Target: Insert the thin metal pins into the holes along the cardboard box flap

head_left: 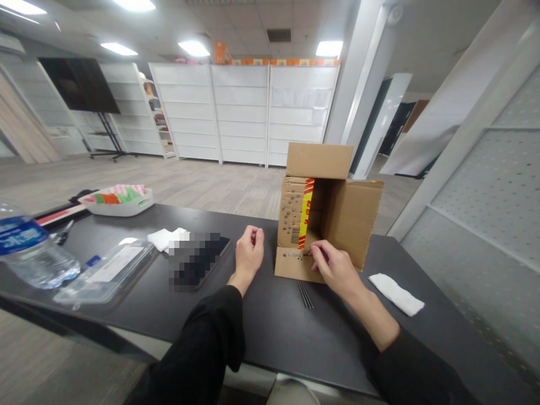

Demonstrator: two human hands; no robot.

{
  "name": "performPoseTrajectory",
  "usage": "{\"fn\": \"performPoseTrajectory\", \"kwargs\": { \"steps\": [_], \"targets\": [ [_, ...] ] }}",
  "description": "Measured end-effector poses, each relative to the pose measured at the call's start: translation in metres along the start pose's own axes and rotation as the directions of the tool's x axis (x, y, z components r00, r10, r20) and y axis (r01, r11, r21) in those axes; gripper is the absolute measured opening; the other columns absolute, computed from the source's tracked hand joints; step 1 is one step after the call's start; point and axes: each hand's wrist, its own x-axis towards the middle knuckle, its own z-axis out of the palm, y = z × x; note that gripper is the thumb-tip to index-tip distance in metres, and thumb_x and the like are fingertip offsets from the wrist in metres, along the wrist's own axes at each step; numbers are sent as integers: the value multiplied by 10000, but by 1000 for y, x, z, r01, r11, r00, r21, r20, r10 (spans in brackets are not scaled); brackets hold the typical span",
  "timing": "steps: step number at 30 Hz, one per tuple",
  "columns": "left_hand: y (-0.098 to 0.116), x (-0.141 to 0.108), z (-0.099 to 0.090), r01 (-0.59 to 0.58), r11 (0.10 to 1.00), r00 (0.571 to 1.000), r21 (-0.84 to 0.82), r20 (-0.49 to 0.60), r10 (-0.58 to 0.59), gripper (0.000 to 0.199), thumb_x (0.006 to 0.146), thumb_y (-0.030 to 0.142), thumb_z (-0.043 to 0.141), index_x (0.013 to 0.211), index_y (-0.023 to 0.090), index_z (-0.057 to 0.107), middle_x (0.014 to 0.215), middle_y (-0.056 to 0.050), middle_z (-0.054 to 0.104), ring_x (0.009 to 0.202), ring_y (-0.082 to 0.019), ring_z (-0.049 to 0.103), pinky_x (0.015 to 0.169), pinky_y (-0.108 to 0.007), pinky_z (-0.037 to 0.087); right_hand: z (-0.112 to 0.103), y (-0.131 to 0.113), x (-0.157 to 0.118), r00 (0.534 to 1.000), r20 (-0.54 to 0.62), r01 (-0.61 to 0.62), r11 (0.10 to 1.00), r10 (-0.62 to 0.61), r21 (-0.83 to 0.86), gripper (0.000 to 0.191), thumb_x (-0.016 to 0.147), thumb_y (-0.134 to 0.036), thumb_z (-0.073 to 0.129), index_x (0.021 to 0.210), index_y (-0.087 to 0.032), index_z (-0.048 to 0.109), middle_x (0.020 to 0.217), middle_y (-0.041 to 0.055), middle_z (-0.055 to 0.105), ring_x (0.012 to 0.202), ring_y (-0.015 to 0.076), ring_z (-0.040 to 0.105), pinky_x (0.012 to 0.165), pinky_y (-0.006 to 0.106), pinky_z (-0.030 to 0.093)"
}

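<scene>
An open cardboard box [363, 219] stands on the dark table, its mouth facing me. Small grey round pieces [291, 209] dot its left flap beside a yellow and red tape strip [306, 211]. More small round bits lie in a row on its bottom flap [282, 270]. Over that flap is my right hand [333, 265], thumb and fingers pinched at the row; what they hold, if anything, is too small to name. My left hand [250, 252] is closed in a loose fist left of the box, its contents hidden. Several long nails [305, 295] lie before the flap.
A folded white tissue [396, 293] lies right of the box. To the left are a phone-like dark slab [206, 261], partly pixelated, crumpled tissue [160, 239], a clear plastic case [112, 273], a water bottle [31, 247] and a white basket [120, 208] holding colourful cloth.
</scene>
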Motion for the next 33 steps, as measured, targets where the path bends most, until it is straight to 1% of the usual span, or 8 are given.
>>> {"fn": "performPoseTrajectory", "kwargs": {
  "steps": [9,18,25,30,33],
  "targets": [
    [-1,0,0,-4,1000,1000,0,1,4,291,937,434,425,772,206,500,639,28,537,577,-114,492,592,-228,361,-2,-3,-1,999,31,34,999,-34,-3,327,993,-450,372,1031,-220,601,659,9,681,672,190,680,672,283,483],
    [-1,0,0,-10,1000,1000,5,2,10,285,939,427,420,773,209,501,637,26,541,581,-119,505,596,-230,364,4,4,0,999,11,37,999,-36,-22,275,959,-420,441,1057,-220,603,832,55,728,706,202,694,658,295,498],
    [-2,0,0,-15,1000,1000,1,3,15,286,939,427,423,776,207,503,641,27,543,581,-116,500,598,-231,365,5,6,0,998,-20,53,998,-54,-33,266,960,-395,434,1050,-212,604,823,61,725,700,200,691,646,287,489],
    [-3,0,1,-9,1000,1000,8,3,9,288,939,430,421,779,206,506,650,23,554,593,-120,513,600,-232,364,4,6,0,998,-5,66,997,-67,-29,275,961,-399,433,1052,-209,611,807,57,721,685,193,682,638,287,488],
    [-2,0,1,-6,1000,1000,-2,6,6,288,939,433,421,778,208,502,647,24,549,588,-120,512,606,-233,375,4,3,1,996,2,92,995,-92,-32,261,960,-395,440,1029,-217,618,840,57,717,718,194,669,662,296,490]
  ]
}}
